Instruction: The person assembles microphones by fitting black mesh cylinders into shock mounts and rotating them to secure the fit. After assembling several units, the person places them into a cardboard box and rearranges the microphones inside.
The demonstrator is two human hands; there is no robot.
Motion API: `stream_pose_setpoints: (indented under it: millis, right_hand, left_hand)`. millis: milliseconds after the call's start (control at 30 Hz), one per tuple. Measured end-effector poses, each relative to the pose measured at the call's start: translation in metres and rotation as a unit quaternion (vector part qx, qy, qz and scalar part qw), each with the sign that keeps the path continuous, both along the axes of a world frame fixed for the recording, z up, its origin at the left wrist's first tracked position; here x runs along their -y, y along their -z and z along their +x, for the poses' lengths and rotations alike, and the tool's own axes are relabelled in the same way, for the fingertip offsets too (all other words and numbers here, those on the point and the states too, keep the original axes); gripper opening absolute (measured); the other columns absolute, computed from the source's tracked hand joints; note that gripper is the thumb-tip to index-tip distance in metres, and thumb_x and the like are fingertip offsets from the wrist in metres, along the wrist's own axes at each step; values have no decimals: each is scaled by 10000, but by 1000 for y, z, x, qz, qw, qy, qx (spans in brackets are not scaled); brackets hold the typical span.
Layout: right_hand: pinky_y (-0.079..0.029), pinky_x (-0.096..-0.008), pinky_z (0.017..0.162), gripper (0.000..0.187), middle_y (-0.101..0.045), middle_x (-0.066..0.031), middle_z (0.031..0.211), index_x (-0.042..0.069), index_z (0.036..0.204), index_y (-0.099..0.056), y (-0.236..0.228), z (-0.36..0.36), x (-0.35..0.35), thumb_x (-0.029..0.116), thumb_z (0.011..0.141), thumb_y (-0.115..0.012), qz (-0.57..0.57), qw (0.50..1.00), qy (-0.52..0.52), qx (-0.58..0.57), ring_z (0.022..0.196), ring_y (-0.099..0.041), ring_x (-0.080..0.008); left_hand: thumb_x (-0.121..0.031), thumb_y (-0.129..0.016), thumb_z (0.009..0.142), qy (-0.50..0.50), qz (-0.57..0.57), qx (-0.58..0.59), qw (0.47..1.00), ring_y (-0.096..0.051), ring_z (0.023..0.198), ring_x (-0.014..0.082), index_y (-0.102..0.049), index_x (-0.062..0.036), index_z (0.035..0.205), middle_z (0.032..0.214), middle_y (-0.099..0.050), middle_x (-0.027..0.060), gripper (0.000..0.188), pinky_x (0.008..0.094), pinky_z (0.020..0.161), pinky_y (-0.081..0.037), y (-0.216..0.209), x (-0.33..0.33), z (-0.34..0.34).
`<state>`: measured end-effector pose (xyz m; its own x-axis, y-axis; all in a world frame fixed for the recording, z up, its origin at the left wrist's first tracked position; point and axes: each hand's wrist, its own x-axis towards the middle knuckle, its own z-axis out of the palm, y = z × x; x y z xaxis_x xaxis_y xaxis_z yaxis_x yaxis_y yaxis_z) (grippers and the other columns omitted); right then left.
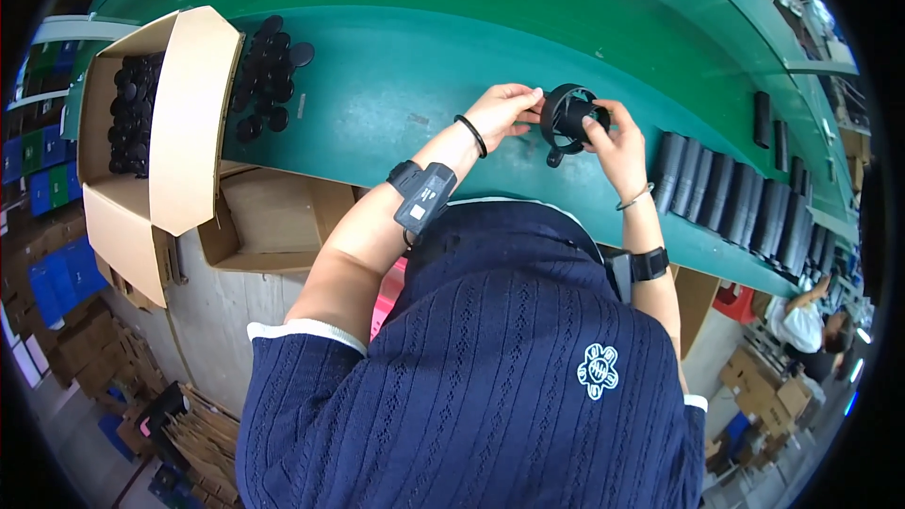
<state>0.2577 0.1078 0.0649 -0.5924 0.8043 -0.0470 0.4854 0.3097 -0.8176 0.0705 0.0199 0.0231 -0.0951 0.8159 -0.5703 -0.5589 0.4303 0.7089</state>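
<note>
Both hands hold one black ring-shaped part (568,118) just above the green desk (396,85), roughly at the middle of its near edge. The left hand (501,111) grips the ring's left side with fingers pinched on its rim; the right hand (615,139) clasps the right side, thumb and fingertips pressed against it. A small black tab hangs from the bottom of the ring; what sits inside the ring is hard to make out, perhaps a dark strap or insert.

To the left of the ring, well apart on the desk, lies a cluster of black round caps (269,75), some stacked on each other. Just beyond those, at the desk's left end, stands an open cardboard box (189,113) with its flap raised, and more black round pieces (132,113) fill it. To the right of the ring, near the right hand, a row of dark cylinders (745,203) lies side by side along the desk's near edge, running off toward the far right.

The left wrist carries a black band (471,135), and a black strapped device (422,193) sits further up that forearm. The right wrist wears a thin bracelet (636,198), with a black strap (650,264) further up that forearm.
</note>
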Motion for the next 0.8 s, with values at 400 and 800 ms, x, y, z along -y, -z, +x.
stream_pose_setpoints:
  millis: [400, 800]
  right_hand:
    - [-518, -216, 497, 288, -627, -87, 764, -36, 1019, -536, 6, 9, -9, 226, 911, -589, -177, 980, 90, -23, 623, -623, -128]
    - [-514, -207, 548, 254, -630, -87, 823, -33, 1038, -513, 3, 6, -1, 184, 921, -573, -213, 973, 53, -72, 646, -630, -126]
  left_hand:
    - [-293, -616, 892, 23, 44, 20, 999, -572, 906, 157, -429, -83, 1196, 959, -574, 62, 414, 381, 790, -478, 1, 1, 32]
    - [-270, -618, 891, -1, 36, 67, 997, -573, 921, 164, -449, -99, 1205, 959, -582, 54, 395, 406, 795, -499, 4, 10, 17]
